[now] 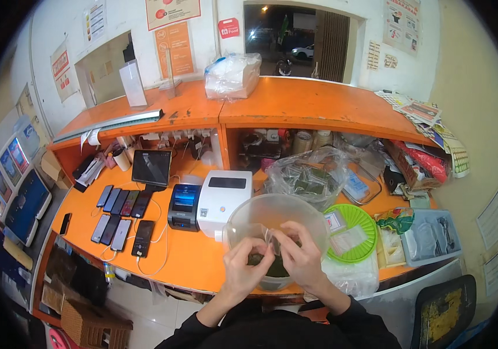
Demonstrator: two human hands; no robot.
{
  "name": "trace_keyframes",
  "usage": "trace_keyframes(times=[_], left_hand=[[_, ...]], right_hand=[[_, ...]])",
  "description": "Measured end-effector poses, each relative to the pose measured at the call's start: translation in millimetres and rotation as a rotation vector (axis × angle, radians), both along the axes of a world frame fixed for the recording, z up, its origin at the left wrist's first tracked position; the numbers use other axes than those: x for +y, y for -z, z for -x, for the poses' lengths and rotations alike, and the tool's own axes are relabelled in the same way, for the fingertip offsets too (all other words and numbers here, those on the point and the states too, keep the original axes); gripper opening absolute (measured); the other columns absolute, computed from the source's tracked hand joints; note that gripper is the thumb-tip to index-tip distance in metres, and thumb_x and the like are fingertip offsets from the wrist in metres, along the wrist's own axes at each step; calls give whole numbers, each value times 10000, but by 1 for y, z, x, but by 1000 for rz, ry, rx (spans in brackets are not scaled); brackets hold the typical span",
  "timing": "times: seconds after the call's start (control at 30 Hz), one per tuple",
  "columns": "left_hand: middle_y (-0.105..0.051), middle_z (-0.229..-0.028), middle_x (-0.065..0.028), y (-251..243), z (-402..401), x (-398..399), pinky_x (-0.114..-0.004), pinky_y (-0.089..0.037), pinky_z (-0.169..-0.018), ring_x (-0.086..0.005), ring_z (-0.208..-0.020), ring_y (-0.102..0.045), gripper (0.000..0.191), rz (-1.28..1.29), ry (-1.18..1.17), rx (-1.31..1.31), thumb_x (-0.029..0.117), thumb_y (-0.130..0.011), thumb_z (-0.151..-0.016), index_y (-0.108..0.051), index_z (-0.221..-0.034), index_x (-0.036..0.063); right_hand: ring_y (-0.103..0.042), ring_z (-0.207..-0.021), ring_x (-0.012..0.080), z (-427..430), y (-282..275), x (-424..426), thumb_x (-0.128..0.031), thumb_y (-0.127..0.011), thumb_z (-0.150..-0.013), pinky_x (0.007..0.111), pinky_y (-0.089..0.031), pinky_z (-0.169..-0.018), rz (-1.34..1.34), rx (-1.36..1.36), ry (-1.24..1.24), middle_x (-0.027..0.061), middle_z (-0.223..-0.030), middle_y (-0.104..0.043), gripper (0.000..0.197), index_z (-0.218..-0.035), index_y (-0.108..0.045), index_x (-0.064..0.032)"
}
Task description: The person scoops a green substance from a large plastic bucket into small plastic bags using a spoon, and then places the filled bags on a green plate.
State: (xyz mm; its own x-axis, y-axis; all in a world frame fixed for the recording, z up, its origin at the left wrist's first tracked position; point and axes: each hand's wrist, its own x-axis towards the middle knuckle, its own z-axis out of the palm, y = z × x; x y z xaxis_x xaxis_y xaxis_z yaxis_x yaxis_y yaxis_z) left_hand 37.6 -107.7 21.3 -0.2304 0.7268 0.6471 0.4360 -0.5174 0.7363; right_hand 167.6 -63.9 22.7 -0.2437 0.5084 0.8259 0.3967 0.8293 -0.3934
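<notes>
My left hand (248,265) and my right hand (300,255) meet over a translucent plastic tub (281,204). Between their fingertips they pinch a small clear plastic bag (255,230). Dark green matter (278,269) lies low in the tub, partly hidden by my hands. Right of the tub is a lime-green ribbed plastic tray (359,213), with a pack of small clear bags (348,240) on it. Behind the tub, a large open clear bag (275,168) contains several small packets of something green (312,182).
A white label printer (225,200) and a dark receipt printer (184,207) stand left of the tub. Several phones (120,203) with cables and a tablet (151,168) occupy the orange desk (188,266). At right is a grey-blue plastic bin (423,231) holding cutlery.
</notes>
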Motion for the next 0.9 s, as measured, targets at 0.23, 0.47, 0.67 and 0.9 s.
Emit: trace_keyframes(times=[0.23, 0.47, 0.67, 0.9], left_hand=[[-631, -735, -83, 7, 16, 16, -230, -513, -612, -115, -649, -634, 141, -11, -51, -97, -13, -679, -730, -588, -838, -16], [-636, -754, -79, 5, 15, 22, -223, -508, -611, -99, -641, -618, 141, -69, -5, -117, -21, -664, -740, -595, -864, -19], [-621, -776, -86, -5, 25, 22, -255, -493, -623, -153, -671, -607, 229, -135, 59, 111, -45, -660, -709, -597, -923, 5], [-552, -1101, -108, -30, 46, 16, -417, -365, -944, -228, -1022, -543, 580, -191, 50, 457, 84, -767, -618, -537, -1151, 69]], right_hand=[[-612, -783, 197, 8, -28, -8, 78, -658, -674, 271, -496, -638, 65, 113, -64, 105, -949, -589, 176, -817, -610, -13], [-605, -788, 192, 10, -16, 4, 86, -630, -695, 265, -490, -650, 188, 26, -114, 129, -1066, -548, 185, -854, -613, -8], [-604, -855, 237, 14, -12, 21, 87, -604, -728, 292, -496, -669, 39, -180, -126, 147, -1112, -529, 280, -992, -624, -1], [-600, -876, 231, 15, -35, 26, 30, -629, -744, 288, -506, -713, 180, -224, -255, 134, -1080, -544, 221, -963, -608, 9]])
